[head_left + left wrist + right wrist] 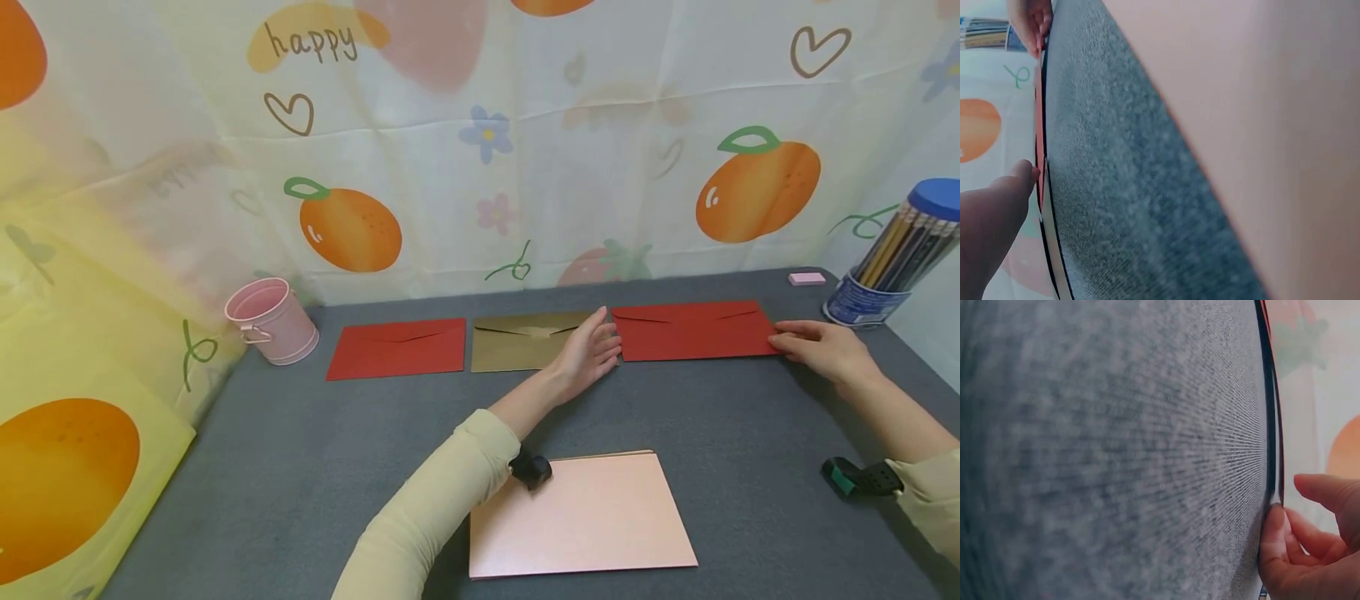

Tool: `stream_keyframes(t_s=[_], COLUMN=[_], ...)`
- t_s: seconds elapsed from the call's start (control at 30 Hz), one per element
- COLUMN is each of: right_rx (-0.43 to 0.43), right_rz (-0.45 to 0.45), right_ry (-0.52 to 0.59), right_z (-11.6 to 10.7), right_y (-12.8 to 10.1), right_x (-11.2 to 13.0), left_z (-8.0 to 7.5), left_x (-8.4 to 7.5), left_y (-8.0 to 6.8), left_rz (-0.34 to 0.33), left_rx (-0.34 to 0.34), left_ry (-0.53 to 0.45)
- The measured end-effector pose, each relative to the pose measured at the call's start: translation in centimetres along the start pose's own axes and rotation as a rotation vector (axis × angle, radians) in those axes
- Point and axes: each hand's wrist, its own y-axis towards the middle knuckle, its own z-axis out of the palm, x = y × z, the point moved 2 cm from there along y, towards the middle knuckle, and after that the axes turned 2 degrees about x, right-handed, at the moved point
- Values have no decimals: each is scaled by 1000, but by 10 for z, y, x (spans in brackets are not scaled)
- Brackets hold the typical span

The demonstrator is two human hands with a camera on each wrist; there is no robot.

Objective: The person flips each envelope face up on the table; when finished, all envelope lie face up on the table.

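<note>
**Desk:** What am I looking at on the grey mat?

**Operator:** I am watching a red envelope (693, 330) lying flat at the far right of a row of three, flap side up, near the back edge of the grey table (300, 467). The person's left hand (588, 350) is resting against its left end, fingers straight and together. The right hand (821, 346) is touching its right end, fingers stretched out flat along the mat.

**Desk:** Is either hand gripping it?

**Operator:** I am seeing both hands relaxed and flat, only touching the edges. In the right wrist view the fingertips (1275, 519) are meeting the envelope's thin edge.

**Desk:** And around it?

**Operator:** A gold envelope (521, 342) is sitting just beside it to the left, partly under the left hand, and a second red envelope (397, 348) is lying beyond that. A pink bucket (272, 321) is standing at the row's left end. A tub of pencils (888, 254) is standing at the right rear corner, with a pink eraser (806, 278) near it. A pale pink sheet (581, 517) is lying nearest me, under the left forearm.
</note>
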Motion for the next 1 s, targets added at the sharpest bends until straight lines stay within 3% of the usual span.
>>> stream_keyframes(t_s=[0.2, 0.43, 0.53, 0.73, 0.9, 1.0], right_rx=[-10, -33, -35, -37, 11, 71], right_rz=[-30, -61, -105, -263, -449, -574], right_ry=[48, 9, -15, -82, -125, -138], right_z=[2, 13, 24, 56, 88, 107], right_y=[-3, -15, -23, -42, -64, -78], right_x=[4, 23, 38, 70, 97, 110], left_z=[1, -1, -4, -13, -23, -28], left_x=[-6, -8, -8, -6, -3, -2], left_y=[-15, -43, -57, -83, -108, -123], left_rz=[5, 40, 84, 167, 186, 204], left_rx=[-34, -65, -48, -18, -4, 53], left_ry=[68, 377, 460, 520, 760, 914])
